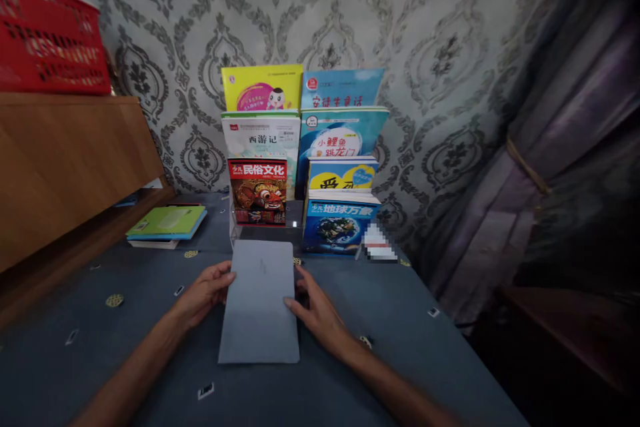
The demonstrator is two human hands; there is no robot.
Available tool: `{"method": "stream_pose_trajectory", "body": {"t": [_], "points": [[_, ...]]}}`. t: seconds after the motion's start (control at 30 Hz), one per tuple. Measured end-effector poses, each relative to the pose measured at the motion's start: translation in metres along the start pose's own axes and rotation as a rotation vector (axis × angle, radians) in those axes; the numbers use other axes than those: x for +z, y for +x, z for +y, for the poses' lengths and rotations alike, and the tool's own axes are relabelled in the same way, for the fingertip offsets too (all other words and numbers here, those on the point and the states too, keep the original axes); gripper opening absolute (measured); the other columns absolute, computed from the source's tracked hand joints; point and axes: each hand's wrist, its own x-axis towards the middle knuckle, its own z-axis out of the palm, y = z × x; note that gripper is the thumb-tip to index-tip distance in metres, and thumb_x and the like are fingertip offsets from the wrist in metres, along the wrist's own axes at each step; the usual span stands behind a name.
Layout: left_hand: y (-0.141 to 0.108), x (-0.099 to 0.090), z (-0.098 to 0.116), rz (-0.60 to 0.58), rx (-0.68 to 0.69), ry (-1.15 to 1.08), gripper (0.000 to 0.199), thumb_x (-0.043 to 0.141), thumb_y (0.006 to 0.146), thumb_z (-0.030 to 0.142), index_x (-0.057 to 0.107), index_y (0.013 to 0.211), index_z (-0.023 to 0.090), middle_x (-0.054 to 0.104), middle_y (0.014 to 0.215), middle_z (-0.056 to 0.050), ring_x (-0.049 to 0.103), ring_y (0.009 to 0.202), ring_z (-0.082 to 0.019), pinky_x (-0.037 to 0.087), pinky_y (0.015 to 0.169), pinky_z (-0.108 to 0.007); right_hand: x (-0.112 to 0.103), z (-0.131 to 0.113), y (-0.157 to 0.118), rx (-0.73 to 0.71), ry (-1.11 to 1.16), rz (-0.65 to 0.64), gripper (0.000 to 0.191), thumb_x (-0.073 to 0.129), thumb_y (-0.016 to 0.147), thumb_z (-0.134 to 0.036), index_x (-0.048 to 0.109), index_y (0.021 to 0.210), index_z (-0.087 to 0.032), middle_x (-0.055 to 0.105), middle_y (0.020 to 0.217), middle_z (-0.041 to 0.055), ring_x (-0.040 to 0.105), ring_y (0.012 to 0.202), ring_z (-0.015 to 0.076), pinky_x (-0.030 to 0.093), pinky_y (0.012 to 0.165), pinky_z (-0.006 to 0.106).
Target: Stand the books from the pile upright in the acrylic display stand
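A plain grey-blue book (259, 310) with a small faint mark on its cover is in front of me, just before a clear display rack (265, 235). My left hand (204, 292) grips its left edge, thumb on the cover and fingers partly behind. On the opposite edge my right hand (316, 310) holds it with the thumb over the cover, the other fingers partly hidden. In the rack's left column, a red-topped book (258, 193) with a dragon mask stands lowest. A blue book (337, 227) with a globe is lowest on the right.
Higher tiers hold a white book (263, 137), a yellow one (263, 88) and several blue ones. A green book (165, 221) tops a small stack at left. The wooden shelf (70, 167) bears a red basket (53, 37). A curtain (530, 167) hangs right of the blue tablecloth (150, 320).
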Motion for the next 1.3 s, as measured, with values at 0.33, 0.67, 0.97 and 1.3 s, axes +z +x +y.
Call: {"method": "stream_pose_trajectory", "body": {"t": [0.33, 0.67, 0.97, 1.3], "points": [[0.01, -0.005, 0.039, -0.061, 0.12, 0.004, 0.054, 0.085, 0.067, 0.049, 0.067, 0.107, 0.018, 0.063, 0.077, 0.002, 0.044, 0.047, -0.004, 0.025, 0.037, -0.016, -0.014, -0.048, 0.033, -0.043, 0.438, -0.094, 0.037, 0.063, 0.083, -0.051, 0.065, 0.107, -0.022, 0.069, 0.098, 0.0065, 0.064, 0.084, 0.0204, 0.059, 0.061, 0.03], [0.038, -0.011, 0.079, 0.04, 0.398, 0.088, 0.021, 0.066, 0.07, 0.032, 0.057, 0.081, 0.017, 0.051, 0.068, 0.004, 0.047, 0.058, -0.009, 0.043, 0.052, -0.021, -0.011, -0.087, 0.064, -0.309, -0.043, 0.296, 0.016, 0.039, 0.093, -0.031, 0.05, 0.087, -0.023, 0.056, 0.077, 0.0006, 0.057, 0.072, 0.0179, 0.048, 0.068, 0.03], [0.052, -0.036, 0.038, 0.01, 0.223, 0.17, 0.02, 0.057, 0.059, 0.03, 0.053, 0.076, 0.018, 0.045, 0.061, 0.006, 0.04, 0.05, -0.009, 0.036, 0.046, -0.021, 0.019, -0.045, 0.064, -0.215, -0.147, 0.215, 0.017, 0.04, 0.088, -0.026, 0.054, 0.095, -0.022, 0.06, 0.071, -0.0005, 0.058, 0.065, 0.018, 0.045, 0.06, 0.027], [0.054, -0.015, 0.103, 0.195, 0.559, 0.206, 0.013, 0.056, 0.061, 0.028, 0.053, 0.069, 0.019, 0.043, 0.06, 0.006, 0.039, 0.053, -0.01, 0.034, 0.047, -0.022, -0.01, -0.104, 0.095, -0.43, -0.124, 0.39, 0.021, 0.04, 0.093, -0.028, 0.053, 0.108, -0.021, 0.065, 0.089, 0.0035, 0.061, 0.075, 0.019, 0.045, 0.068, 0.03]]}}
